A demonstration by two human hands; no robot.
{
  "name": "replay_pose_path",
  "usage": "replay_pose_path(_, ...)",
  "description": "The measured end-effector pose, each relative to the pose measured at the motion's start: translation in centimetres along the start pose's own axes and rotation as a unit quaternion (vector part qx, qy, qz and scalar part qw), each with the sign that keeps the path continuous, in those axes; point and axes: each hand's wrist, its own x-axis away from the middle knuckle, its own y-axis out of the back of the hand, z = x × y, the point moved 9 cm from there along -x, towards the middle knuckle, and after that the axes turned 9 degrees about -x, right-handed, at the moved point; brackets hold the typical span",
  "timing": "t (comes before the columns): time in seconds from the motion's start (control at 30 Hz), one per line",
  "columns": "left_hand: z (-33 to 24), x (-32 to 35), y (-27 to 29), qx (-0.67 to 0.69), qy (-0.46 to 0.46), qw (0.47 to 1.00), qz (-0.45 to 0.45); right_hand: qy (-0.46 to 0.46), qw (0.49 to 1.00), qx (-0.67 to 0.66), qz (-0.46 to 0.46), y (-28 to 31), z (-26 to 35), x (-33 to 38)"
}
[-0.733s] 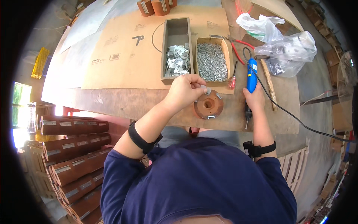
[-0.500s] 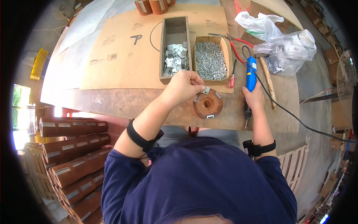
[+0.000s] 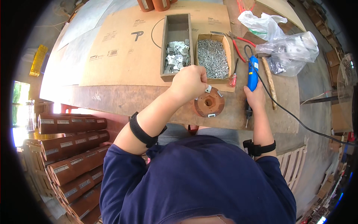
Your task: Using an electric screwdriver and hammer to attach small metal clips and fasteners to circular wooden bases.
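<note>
My left hand (image 3: 190, 83) pinches a small metal plate (image 3: 208, 89) at the far edge of a round, reddish-brown wooden piece (image 3: 201, 107). That piece has a hole in its middle and a few metal plates around its rim. On the right, my right hand (image 3: 255, 98) is wrapped round a blue corded electric screwdriver (image 3: 253, 76), its bit pointing toward me over the table. Beyond my left hand stands a long wooden box (image 3: 165, 48) with loose metal plates (image 3: 177, 56). Beside it is a cardboard box (image 3: 230, 59) full of screws (image 3: 212, 56).
Red-handled pliers (image 3: 239, 50), a small screwdriver (image 3: 233, 79), a wooden stick (image 3: 269, 82) and plastic bags (image 3: 287, 48) lie at the right. A black cord (image 3: 287, 110) crosses the table's right side. Brown cylinders with metal plates (image 3: 74, 145) are stacked at the left.
My left hand has turned slightly and shifted a little right, still pinching the metal plate at the wooden piece. My right hand keeps the electric screwdriver in nearly the same place.
</note>
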Motion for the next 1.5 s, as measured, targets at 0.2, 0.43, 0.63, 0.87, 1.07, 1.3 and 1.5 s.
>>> replay_pose_path(0.2, -4.3, 3.5, 0.9, -0.211, -0.17, 0.931, -0.245, 0.009, 1.0, -0.003, -0.005, -0.1, 0.0, -0.1)
replay_pose_path(0.43, -7.4, 6.7, -1.0, -0.346, -0.268, 0.84, -0.32, 0.021, 1.0, -0.006, -0.005, -0.2, 0.0, -0.1)
replay_pose_path(0.63, -4.4, 7.2, 2.5, -0.154, -0.265, 0.886, -0.347, 0.009, 1.0, -0.005, -0.008, 0.0, -0.1, -0.1)
replay_pose_path(0.87, -4.7, 10.4, 1.4, -0.087, -0.365, 0.873, -0.31, 0.002, 1.0, -0.004, -0.002, -0.2, -0.2, -0.2)
replay_pose_path(1.07, -5.4, 11.8, -1.1, -0.158, -0.401, 0.848, -0.307, 0.018, 1.0, -0.004, -0.013, 0.0, 0.0, -0.1)
replay_pose_path(1.3, -5.0, 11.7, -1.9, -0.135, -0.373, 0.874, -0.28, 0.005, 1.0, -0.001, -0.008, 0.0, -0.1, -0.2)
replay_pose_path(1.5, -4.4, 10.4, -1.7, -0.127, -0.285, 0.92, -0.237, 0.003, 1.0, 0.0, -0.005, 0.0, 0.0, -0.1)
